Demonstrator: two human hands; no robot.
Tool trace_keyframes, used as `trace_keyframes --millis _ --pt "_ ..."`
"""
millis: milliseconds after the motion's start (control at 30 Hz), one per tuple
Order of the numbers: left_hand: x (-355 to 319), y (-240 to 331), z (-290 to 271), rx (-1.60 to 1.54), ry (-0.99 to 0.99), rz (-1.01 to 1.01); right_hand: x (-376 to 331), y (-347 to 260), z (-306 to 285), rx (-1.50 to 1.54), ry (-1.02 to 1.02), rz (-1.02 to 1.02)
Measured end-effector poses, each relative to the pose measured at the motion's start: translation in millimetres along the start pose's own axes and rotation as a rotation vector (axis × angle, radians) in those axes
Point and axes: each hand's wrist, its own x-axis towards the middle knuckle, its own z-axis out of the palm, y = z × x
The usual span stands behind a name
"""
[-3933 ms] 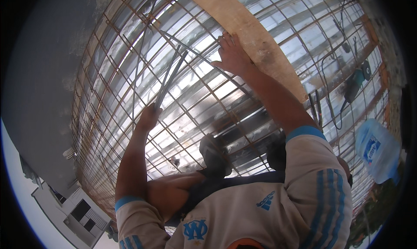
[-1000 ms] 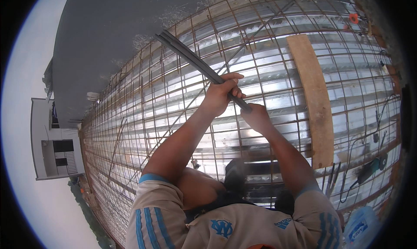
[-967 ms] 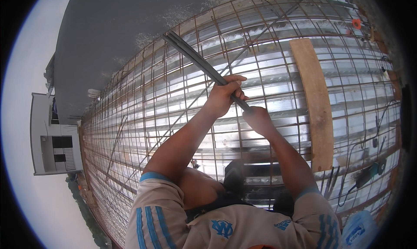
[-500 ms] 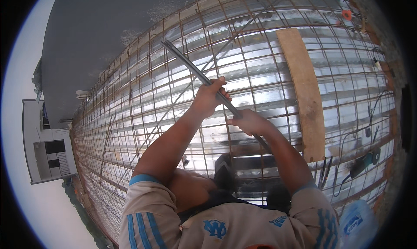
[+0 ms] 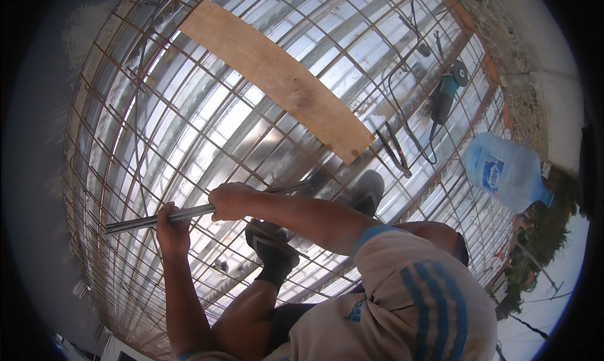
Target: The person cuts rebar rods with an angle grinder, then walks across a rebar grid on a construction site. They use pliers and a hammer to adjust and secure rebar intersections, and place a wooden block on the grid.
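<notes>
Head view | left hand (image 5: pixel 173 225) and right hand (image 5: pixel 231 200) both clenched on steel bars (image 5: pixel 189 214) | wooden plank (image 5: pixel 277 79) at 12 o'clock | rebar mesh (image 5: pixel 126 141) beneath

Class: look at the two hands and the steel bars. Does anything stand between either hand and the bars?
Nothing visible does. The left hand and right hand both already grip the bars directly, above the rebar mesh.

rust-brown rebar grid (image 5: pixel 113 65); silvery ribbed decking (image 5: pixel 233 118), tan plank (image 5: pixel 277 78), translucent blue water jug (image 5: pixel 506 172), blue-striped beige sleeve (image 5: pixel 421 298)
</notes>
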Motion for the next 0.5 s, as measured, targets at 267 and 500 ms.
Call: trace_keyframes --millis 267,500 --pt "-8 -38 -10 -0.098 -0.008 -0.092 -36 -8 9 -0.062 0.016 0.213" --pt "-60 -57 0 -0.276 -0.029 -0.231 -85 -26 23 -0.166 0.032 0.336"
